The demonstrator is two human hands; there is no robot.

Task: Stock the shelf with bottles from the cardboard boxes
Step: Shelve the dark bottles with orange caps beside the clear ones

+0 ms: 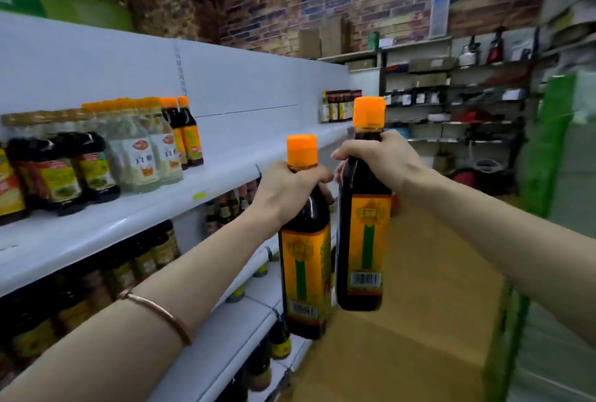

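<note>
Presently, both hands were raised in front of the white shelf (225,156), each carrying one dark bottle by the neck. The left hand (287,190) had its fingers curled fully round the neck of the left bottle (304,259), just under its orange cap; a thin bracelet (158,314) sat on that forearm at about 8 o'clock from the hand. The right hand (383,159) was wrapped the same way round the neck of the right bottle (364,240), which hung slightly higher. Both bottles were upright, side by side and close together; whether they touched could not be told. Both showed yellow labels with a green stripe and a barcode.

A cardboard box (419,304) lay below the bottles, toward 5 o'clock from them. At 9 o'clock from the hands, the shelf held a row of stocked bottles (135,150), dark and pale ones with orange caps. The stretch of shelf directly beyond the held bottles, at 12 o'clock, was bare white. Lower shelves carried more dark bottles, blurred.
</note>
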